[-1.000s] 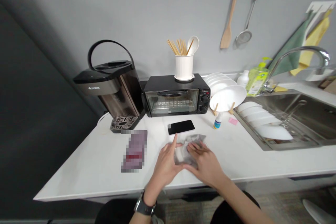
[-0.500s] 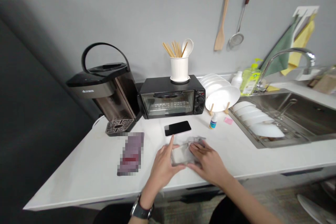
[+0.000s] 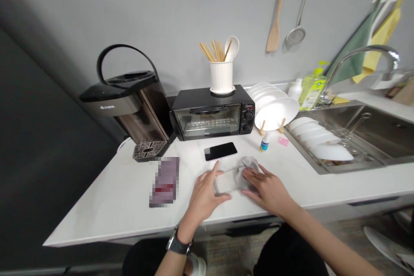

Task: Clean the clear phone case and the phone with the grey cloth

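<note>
- A kitchen, or a kitchen corner; whether in a home or an office cannot be told.
- A white counter [image 3: 106,207] runs into a steel sink [image 3: 384,131] with a curved faucet [image 3: 365,48], white bowls [image 3: 331,152] stacked inside.
- A toaster oven [image 3: 210,120] carries a white pot [image 3: 221,76] of chopsticks [image 3: 217,51]; a water dispenser [image 3: 129,116] stands left of it.
- White plates [image 3: 278,113] stand beside the oven.
- A wooden spatula [image 3: 274,36] and a strainer [image 3: 295,36] hang on the wall.
</note>
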The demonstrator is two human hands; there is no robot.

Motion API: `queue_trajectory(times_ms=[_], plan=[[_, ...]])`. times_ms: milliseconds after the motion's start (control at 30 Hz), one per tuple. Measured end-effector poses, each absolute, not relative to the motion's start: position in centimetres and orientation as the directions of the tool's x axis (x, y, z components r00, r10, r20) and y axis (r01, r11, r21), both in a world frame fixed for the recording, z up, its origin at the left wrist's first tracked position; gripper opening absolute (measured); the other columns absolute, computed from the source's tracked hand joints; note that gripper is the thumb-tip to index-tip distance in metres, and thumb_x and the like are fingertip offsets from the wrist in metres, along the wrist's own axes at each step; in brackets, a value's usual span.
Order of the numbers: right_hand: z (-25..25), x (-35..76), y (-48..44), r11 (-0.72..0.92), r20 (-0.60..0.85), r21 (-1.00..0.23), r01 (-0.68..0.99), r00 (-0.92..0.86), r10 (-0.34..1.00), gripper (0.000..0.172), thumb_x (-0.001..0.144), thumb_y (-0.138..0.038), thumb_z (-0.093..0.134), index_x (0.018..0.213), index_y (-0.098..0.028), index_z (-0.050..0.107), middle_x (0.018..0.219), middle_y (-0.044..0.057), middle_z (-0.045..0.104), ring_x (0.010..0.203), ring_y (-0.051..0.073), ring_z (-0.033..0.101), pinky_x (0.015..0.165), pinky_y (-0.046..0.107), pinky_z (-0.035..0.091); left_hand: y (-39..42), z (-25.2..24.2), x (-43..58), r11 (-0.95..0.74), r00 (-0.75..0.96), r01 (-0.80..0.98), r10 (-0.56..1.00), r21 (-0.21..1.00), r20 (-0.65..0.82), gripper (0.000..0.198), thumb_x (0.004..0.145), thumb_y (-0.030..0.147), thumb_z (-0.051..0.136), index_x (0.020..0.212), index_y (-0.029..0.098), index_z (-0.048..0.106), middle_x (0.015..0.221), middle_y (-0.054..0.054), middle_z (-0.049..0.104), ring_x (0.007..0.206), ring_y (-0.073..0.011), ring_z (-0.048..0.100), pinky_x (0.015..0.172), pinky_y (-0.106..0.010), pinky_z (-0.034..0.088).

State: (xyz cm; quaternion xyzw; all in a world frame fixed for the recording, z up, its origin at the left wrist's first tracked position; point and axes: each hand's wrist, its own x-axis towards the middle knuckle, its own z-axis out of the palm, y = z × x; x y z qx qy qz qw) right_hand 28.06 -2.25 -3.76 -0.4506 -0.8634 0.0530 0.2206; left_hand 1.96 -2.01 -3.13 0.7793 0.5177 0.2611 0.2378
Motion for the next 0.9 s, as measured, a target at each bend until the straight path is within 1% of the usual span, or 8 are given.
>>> queue_trajectory(times_ms=[67,167,300,433,567,700,800,900], plan=[[-3.9,25.0,-2.4,0.597,0.341,-0.301,0.744,-0.501,0.796,0.067,0.096,-0.06,0.063,0.138,-0.007,0.064,0.139,0.025,0.066,0.131,0.039,0.064,0.118,0.06,0.043,-1.9,-3.3,1.8,-0.365,0.337,0.684,0.926,0.632,0.17,0.115,0.078,0.033,0.087,0.167,0.034,0.014,0.141,-0.007,0.066,0.129,-0.0318,0.056,0.112,-0.051,0.038],[-3.6,21.4,-3.8,0.667,0.329,-0.418,0.617,-0.581,0.744,0.07,0.095,-0.063,0.063,0.14,-0.01,0.063,0.143,0.02,0.065,0.135,0.034,0.061,0.122,0.054,0.04,-2.1,-3.7,1.5,-0.353,0.327,0.694,0.931,0.628,0.162,0.111,0.08,0.031,0.084,0.167,0.028,0.016,0.137,-0.012,0.065,0.125,-0.0319,0.059,0.108,-0.05,0.044],[-3.0,23.8,-4.8,0.661,0.267,-0.502,0.558,-0.627,0.732,0.047,0.102,-0.053,0.059,0.137,-0.023,0.066,0.139,0.007,0.07,0.131,0.027,0.065,0.124,0.052,0.038,-2.3,-3.8,1.4,-0.371,0.343,0.672,0.923,0.641,0.174,0.118,0.078,0.026,0.085,0.168,0.031,0.008,0.14,-0.009,0.065,0.127,-0.0306,0.057,0.109,-0.048,0.043],[-3.1,28.8,-3.5,0.607,0.279,-0.384,0.696,-0.539,0.795,0.033,0.107,-0.039,0.051,0.132,-0.025,0.07,0.133,0.007,0.073,0.125,0.027,0.069,0.124,0.056,0.037,-2.2,-3.5,1.6,-0.386,0.351,0.663,0.917,0.641,0.189,0.124,0.075,0.029,0.089,0.167,0.036,0.006,0.14,-0.004,0.066,0.13,-0.0306,0.056,0.113,-0.05,0.038],[-3.6,25.8,-3.0,0.578,0.346,-0.288,0.763,-0.48,0.806,0.055,0.1,-0.053,0.061,0.133,-0.01,0.067,0.136,0.022,0.069,0.128,0.037,0.066,0.119,0.06,0.042,-1.9,-3.8,1.5,-0.406,0.374,0.664,0.907,0.628,0.192,0.12,0.077,0.034,0.088,0.167,0.036,0.008,0.143,-0.005,0.065,0.133,-0.0308,0.055,0.116,-0.051,0.036],[-3.5,20.4,-4.5,0.651,0.335,-0.433,0.623,-0.559,0.758,0.068,0.093,-0.064,0.065,0.135,-0.01,0.066,0.14,0.021,0.067,0.132,0.033,0.064,0.12,0.051,0.043,-2.0,-3.9,1.2,-0.392,0.365,0.674,0.914,0.626,0.178,0.111,0.08,0.027,0.082,0.168,0.029,0.013,0.143,-0.012,0.062,0.13,-0.031,0.057,0.111,-0.049,0.042],[-3.0,21.6,-5.3,0.636,0.284,-0.511,0.579,-0.585,0.76,0.054,0.099,-0.058,0.061,0.135,-0.018,0.066,0.139,0.012,0.07,0.134,0.028,0.063,0.122,0.05,0.041,-2.1,-3.6,1.2,-0.382,0.356,0.666,0.918,0.64,0.176,0.112,0.08,0.026,0.083,0.167,0.032,0.014,0.139,-0.009,0.064,0.128,-0.0299,0.057,0.11,-0.047,0.042],[-2.8,26.3,-5.2,0.602,0.25,-0.493,0.628,-0.561,0.789,0.037,0.106,-0.048,0.054,0.132,-0.025,0.069,0.135,0.006,0.073,0.131,0.025,0.065,0.124,0.052,0.036,-2.1,-3.4,1.3,-0.387,0.358,0.662,0.916,0.642,0.183,0.118,0.077,0.028,0.087,0.167,0.036,0.011,0.139,-0.005,0.066,0.13,-0.0304,0.055,0.113,-0.048,0.039]])
